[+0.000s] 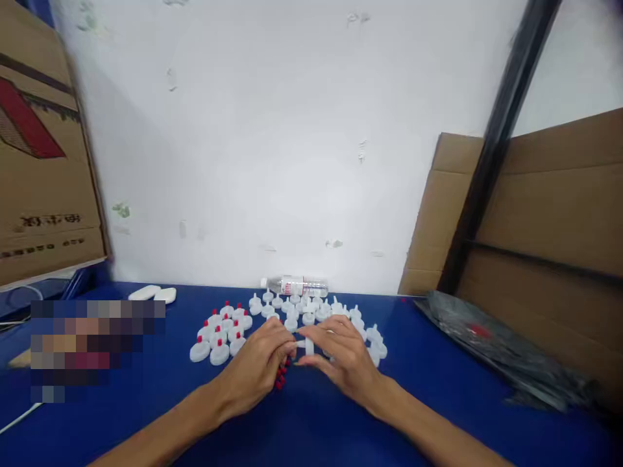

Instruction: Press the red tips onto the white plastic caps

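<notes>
Between the thumb and fingers of my right hand (343, 350) is a white nozzle cap (309, 347), turned on its side with its spout pointing left. My left hand (265, 353) is closed in a pinch at the spout's tip; whatever its fingertips hold is hidden. Small red tips (281, 375) lie on the blue table just below my left fingers. To the left stands a group of white caps with red tips on their spouts (219, 353). Behind my hands and to the right are several white nozzle caps with bare spouts (308, 318).
A clear plastic bottle (296, 286) lies along the wall. Two white oval objects (165, 296) rest at the back left, near a blurred-out patch. Cardboard (48, 162) stands at the left, more cardboard (555, 194) at the right. A grey plastic bag (496, 350) covers the table's right side.
</notes>
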A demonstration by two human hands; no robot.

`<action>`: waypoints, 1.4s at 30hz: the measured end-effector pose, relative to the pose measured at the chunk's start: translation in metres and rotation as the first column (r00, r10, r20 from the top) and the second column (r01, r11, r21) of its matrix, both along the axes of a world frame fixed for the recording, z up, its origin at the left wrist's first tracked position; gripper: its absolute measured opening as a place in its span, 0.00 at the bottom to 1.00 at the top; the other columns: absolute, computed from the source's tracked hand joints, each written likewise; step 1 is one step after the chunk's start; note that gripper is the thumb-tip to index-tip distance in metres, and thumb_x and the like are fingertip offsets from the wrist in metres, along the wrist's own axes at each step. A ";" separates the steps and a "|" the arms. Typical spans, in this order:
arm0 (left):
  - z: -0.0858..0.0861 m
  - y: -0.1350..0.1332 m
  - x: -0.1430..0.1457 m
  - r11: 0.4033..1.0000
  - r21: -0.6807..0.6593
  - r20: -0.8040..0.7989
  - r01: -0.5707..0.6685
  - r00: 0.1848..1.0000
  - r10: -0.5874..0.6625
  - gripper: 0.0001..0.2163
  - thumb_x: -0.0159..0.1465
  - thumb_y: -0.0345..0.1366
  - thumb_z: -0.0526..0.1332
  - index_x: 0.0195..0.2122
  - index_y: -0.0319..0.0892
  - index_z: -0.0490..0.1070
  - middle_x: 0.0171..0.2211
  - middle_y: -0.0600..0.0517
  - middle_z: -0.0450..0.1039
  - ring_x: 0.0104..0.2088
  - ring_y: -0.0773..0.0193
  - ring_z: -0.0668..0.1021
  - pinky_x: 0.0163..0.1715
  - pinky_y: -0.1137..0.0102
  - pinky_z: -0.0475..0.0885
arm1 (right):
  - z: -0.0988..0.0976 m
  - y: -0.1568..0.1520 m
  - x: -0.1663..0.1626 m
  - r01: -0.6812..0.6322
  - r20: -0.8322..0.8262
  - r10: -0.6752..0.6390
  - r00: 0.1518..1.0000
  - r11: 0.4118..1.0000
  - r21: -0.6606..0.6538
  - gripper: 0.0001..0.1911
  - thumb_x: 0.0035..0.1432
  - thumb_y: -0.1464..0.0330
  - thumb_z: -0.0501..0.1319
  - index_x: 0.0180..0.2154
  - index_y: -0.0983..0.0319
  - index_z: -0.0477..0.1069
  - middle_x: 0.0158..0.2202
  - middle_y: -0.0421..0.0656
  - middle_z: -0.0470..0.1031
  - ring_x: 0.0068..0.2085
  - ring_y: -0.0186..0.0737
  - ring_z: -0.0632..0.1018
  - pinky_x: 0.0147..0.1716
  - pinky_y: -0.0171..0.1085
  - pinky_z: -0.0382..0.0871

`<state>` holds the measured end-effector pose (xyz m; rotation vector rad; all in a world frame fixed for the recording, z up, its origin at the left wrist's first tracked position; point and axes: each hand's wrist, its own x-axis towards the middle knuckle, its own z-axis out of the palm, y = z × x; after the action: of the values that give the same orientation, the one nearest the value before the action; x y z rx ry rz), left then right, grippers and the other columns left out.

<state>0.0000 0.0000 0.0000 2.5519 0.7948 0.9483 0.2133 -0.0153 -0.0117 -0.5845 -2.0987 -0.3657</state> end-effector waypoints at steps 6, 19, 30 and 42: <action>0.000 -0.003 -0.003 0.999 -0.035 0.010 -0.002 1.000 0.003 0.17 0.73 0.35 0.43 0.29 0.42 0.65 0.28 0.53 0.66 0.34 0.63 0.67 0.37 0.68 0.61 | 0.000 -0.002 -0.003 0.019 -0.010 -0.019 1.000 1.000 -0.004 0.21 0.63 0.63 0.64 0.56 0.59 0.66 0.40 0.41 0.81 0.41 0.39 0.78 0.47 0.42 0.65; -0.003 0.001 -0.003 0.987 -0.159 0.044 0.013 0.999 -0.006 0.19 0.73 0.40 0.44 0.26 0.42 0.62 0.23 0.57 0.64 0.27 0.67 0.67 0.30 0.70 0.60 | -0.003 -0.003 -0.007 0.028 0.009 -0.028 1.000 0.998 0.065 0.23 0.63 0.68 0.64 0.58 0.60 0.64 0.46 0.44 0.80 0.44 0.41 0.78 0.47 0.43 0.65; 0.018 0.024 -0.017 0.937 0.276 0.045 -0.214 0.977 0.210 0.10 0.72 0.37 0.52 0.44 0.43 0.72 0.39 0.50 0.74 0.43 0.60 0.70 0.44 0.65 0.65 | 0.025 0.006 0.011 0.221 0.062 -0.219 0.974 0.975 -0.023 0.30 0.68 0.64 0.58 0.66 0.60 0.52 0.54 0.47 0.75 0.52 0.43 0.75 0.59 0.49 0.58; 0.022 0.048 -0.049 0.856 0.396 -0.387 -0.333 0.785 0.484 0.16 0.69 0.29 0.48 0.38 0.40 0.76 0.35 0.45 0.73 0.41 0.54 0.71 0.39 0.61 0.66 | 0.033 0.004 0.018 0.223 0.038 -0.219 0.975 0.962 -0.160 0.16 0.70 0.70 0.49 0.55 0.57 0.66 0.53 0.45 0.74 0.55 0.42 0.73 0.60 0.49 0.55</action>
<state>-0.0489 0.0481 0.0224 3.0066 1.5129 0.5768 0.2312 -0.0115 0.0209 -0.9209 -2.1009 -0.3273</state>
